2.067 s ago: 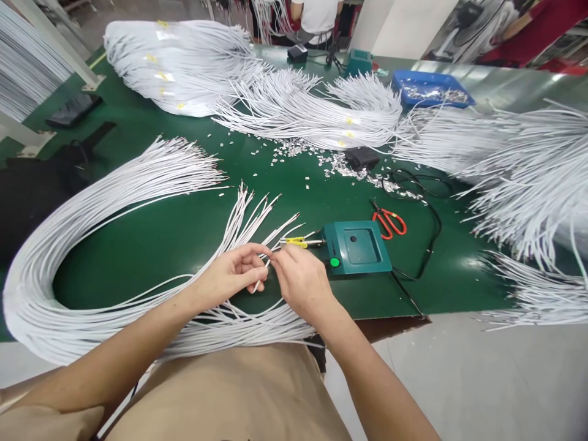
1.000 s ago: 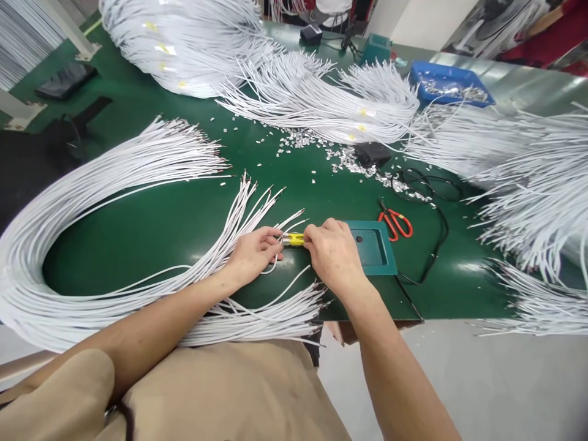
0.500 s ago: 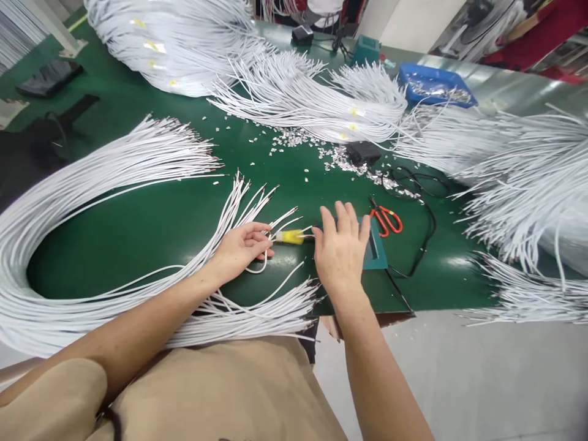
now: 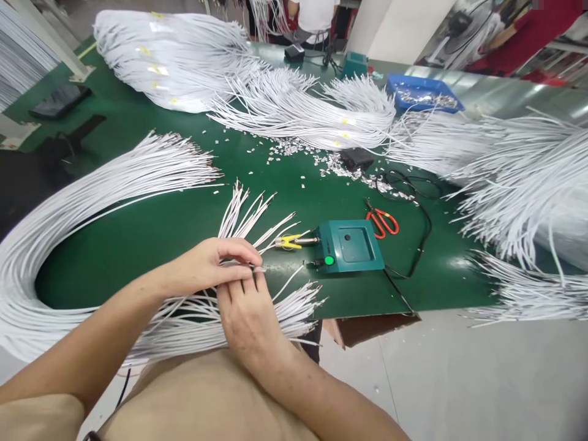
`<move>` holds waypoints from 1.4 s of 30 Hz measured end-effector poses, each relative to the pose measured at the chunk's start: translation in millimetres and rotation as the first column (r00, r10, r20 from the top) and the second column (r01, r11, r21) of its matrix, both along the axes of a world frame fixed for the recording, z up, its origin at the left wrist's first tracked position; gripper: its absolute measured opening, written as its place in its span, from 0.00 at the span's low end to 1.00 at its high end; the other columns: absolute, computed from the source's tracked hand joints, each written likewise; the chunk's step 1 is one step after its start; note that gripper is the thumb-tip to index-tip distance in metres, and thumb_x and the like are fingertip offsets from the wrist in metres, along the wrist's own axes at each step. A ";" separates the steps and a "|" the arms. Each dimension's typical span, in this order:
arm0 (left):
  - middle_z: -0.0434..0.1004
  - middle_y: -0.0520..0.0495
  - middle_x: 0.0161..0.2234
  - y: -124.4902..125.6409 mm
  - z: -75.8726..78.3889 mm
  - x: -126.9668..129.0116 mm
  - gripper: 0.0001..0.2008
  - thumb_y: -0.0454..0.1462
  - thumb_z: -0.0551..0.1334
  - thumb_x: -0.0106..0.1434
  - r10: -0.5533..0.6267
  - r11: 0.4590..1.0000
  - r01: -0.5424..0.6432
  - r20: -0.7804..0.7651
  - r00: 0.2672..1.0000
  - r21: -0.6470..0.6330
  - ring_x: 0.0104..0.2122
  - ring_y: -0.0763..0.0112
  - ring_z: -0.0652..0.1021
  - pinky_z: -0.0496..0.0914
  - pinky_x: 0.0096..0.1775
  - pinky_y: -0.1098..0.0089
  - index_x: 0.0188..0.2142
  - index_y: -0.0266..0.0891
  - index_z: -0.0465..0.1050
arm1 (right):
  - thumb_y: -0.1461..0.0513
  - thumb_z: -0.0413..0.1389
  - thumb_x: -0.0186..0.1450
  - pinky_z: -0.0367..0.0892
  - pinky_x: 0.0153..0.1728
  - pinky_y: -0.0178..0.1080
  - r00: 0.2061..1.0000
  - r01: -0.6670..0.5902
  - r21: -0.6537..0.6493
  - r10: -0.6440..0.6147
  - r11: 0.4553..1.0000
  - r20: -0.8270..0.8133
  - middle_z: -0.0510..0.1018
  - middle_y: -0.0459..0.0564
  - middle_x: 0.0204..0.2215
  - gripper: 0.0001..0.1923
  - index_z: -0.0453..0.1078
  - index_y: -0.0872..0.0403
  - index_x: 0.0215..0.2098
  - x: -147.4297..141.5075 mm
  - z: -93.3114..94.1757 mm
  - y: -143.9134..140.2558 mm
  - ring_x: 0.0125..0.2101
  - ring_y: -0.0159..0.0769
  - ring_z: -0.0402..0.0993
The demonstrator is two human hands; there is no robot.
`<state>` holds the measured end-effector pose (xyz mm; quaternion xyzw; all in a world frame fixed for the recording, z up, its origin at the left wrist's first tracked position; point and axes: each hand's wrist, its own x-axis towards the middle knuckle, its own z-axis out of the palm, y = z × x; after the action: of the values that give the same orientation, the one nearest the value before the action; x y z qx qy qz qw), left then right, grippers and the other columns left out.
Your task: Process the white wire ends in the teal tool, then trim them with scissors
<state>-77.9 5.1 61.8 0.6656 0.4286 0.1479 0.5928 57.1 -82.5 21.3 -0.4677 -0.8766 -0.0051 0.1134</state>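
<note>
My left hand (image 4: 209, 264) reaches in from the left with its fingers closed on a thin white wire (image 4: 257, 267) above the front bundle of white wires (image 4: 285, 309). My right hand (image 4: 245, 315) lies over that bundle, back up. Its fingers point away and its fingertips meet my left fingers at the wire; its thumb is hidden. A teal tester box (image 4: 351, 245) with a green button stands just to the right. A yellow clip (image 4: 289, 242) sticks out of its left side.
Red-handled scissors (image 4: 382, 223) and a black cable (image 4: 425, 236) lie beyond the box on the green table (image 4: 151, 233). Big white wire bundles (image 4: 92, 190) ring the table. Small metal terminals (image 4: 331, 162) are scattered mid-table, and a blue tray (image 4: 422, 93) stands at the back right. People stand behind.
My right hand left the tester box and came back toward me onto the front bundle. My left hand drew back from the yellow clip and now meets the right hand there.
</note>
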 end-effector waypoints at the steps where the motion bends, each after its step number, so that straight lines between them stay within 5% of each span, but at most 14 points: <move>1: 0.76 0.46 0.46 4.1 2.9 -7.5 0.15 0.43 0.65 0.56 -0.007 1.000 0.007 -0.042 0.999 0.015 0.45 0.62 0.76 0.69 0.48 0.66 0.42 0.43 0.77 | 0.63 0.48 0.66 0.56 0.54 0.56 0.999 0.047 -0.050 -0.047 0.998 -0.001 0.67 0.67 0.53 0.21 0.60 0.66 0.55 -0.9 -0.5 -1.7 0.54 0.54 0.61; 3: 0.77 0.46 0.46 14.6 4.4 -21.2 0.19 0.46 0.64 0.56 0.112 0.993 -0.103 -0.154 0.982 0.065 0.45 0.61 0.76 0.69 0.48 0.65 0.45 0.44 0.75 | 0.59 0.50 0.66 0.59 0.51 0.55 0.992 0.122 -0.144 -0.122 0.982 0.011 0.66 0.70 0.54 0.27 0.56 0.67 0.58 -3.1 0.6 -4.5 0.53 0.55 0.61; 6: 0.79 0.47 0.42 30.2 -4.6 -33.1 0.20 0.50 0.62 0.57 0.348 0.928 -0.271 -0.340 0.874 0.254 0.42 0.61 0.77 0.69 0.47 0.64 0.44 0.43 0.75 | 0.57 0.50 0.67 0.65 0.40 0.49 0.996 0.091 -0.251 -0.094 0.964 0.000 0.73 0.62 0.39 0.23 0.58 0.65 0.55 -6.3 4.1 -7.3 0.39 0.47 0.69; 10: 0.75 0.41 0.44 44.4 -26.7 -28.6 0.27 0.51 0.59 0.57 0.399 0.879 -0.161 -0.509 0.763 0.448 0.41 0.57 0.76 0.69 0.43 0.62 0.51 0.38 0.69 | 0.66 0.50 0.64 0.63 0.30 0.42 0.999 -0.017 -0.276 0.006 0.961 -0.042 0.70 0.52 0.31 0.07 0.64 0.58 0.42 -8.9 2.0 -10.4 0.29 0.40 0.66; 13: 0.74 0.37 0.45 58.9 -39.8 -20.6 0.33 0.52 0.57 0.57 0.389 0.875 -0.098 -0.566 0.727 0.475 0.41 0.53 0.75 0.67 0.42 0.60 0.55 0.33 0.65 | 0.69 0.50 0.62 0.61 0.30 0.42 0.998 -0.047 -0.247 0.038 0.968 -0.040 0.69 0.51 0.31 0.06 0.63 0.56 0.37 -8.7 -4.4 -11.0 0.30 0.39 0.65; 20: 0.75 0.48 0.28 93.5 -43.8 -22.0 0.17 0.44 0.64 0.49 0.357 0.923 -0.238 -0.439 0.824 0.303 0.33 0.59 0.76 0.67 0.37 0.65 0.38 0.39 0.75 | 0.67 0.50 0.65 0.59 0.30 0.41 0.997 -0.042 -0.220 0.026 0.975 -0.076 0.69 0.49 0.29 0.02 0.62 0.55 0.33 -7.3 -13.2 -10.3 0.29 0.38 0.63; 23: 0.75 0.50 0.34 86.6 -33.8 -21.8 0.17 0.42 0.64 0.51 0.361 0.933 -0.350 -0.191 0.913 0.087 0.33 0.67 0.75 0.68 0.36 0.69 0.40 0.41 0.72 | 0.64 0.51 0.65 0.60 0.31 0.41 0.994 -0.048 -0.246 0.021 0.968 -0.112 0.70 0.48 0.30 0.03 0.62 0.54 0.33 -4.6 -14.3 -9.4 0.30 0.38 0.65; 26: 0.73 0.52 0.35 73.8 -18.7 -16.5 0.15 0.41 0.67 0.51 0.409 0.904 -0.384 0.118 0.905 -0.190 0.33 0.73 0.73 0.67 0.36 0.73 0.38 0.41 0.71 | 0.59 0.52 0.66 0.61 0.35 0.41 0.986 -0.028 -0.308 -0.025 0.951 -0.166 0.72 0.48 0.30 0.07 0.64 0.54 0.33 1.5 -10.1 -1.5 0.32 0.38 0.67; 32: 0.69 0.53 0.28 63.7 9.9 0.9 0.12 0.43 0.67 0.54 0.413 0.908 -0.373 0.251 0.876 -0.193 0.27 0.76 0.68 0.63 0.32 0.75 0.32 0.38 0.70 | 0.58 0.53 0.66 0.62 0.40 0.40 0.954 0.029 -0.341 -0.128 0.940 -0.271 0.75 0.51 0.34 0.08 0.69 0.54 0.33 23.2 21.6 32.9 0.39 0.39 0.68; 37: 0.70 0.52 0.28 62.4 24.3 10.9 0.11 0.42 0.67 0.55 0.389 0.918 -0.394 0.309 0.868 -0.049 0.30 0.74 0.70 0.63 0.35 0.73 0.33 0.38 0.70 | 0.62 0.51 0.66 0.62 0.36 0.35 0.805 0.072 -0.329 -0.250 0.942 -0.538 0.76 0.46 0.29 0.09 0.70 0.54 0.29 43.5 51.0 60.0 0.33 0.32 0.69; 42: 0.71 0.52 0.27 55.9 25.3 17.6 0.12 0.42 0.66 0.56 0.340 0.934 -0.356 0.306 0.889 -0.004 0.29 0.73 0.71 0.64 0.36 0.72 0.34 0.39 0.67 | 0.61 0.51 0.65 0.64 0.35 0.33 0.445 0.054 -0.412 -0.391 0.910 -0.806 0.77 0.45 0.30 0.07 0.72 0.53 0.34 60.6 63.9 85.2 0.31 0.30 0.72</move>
<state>-60.3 60.9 87.1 0.5630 0.4413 0.3627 0.5973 117.8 2.8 85.2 -0.5282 -0.6114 0.3640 0.4634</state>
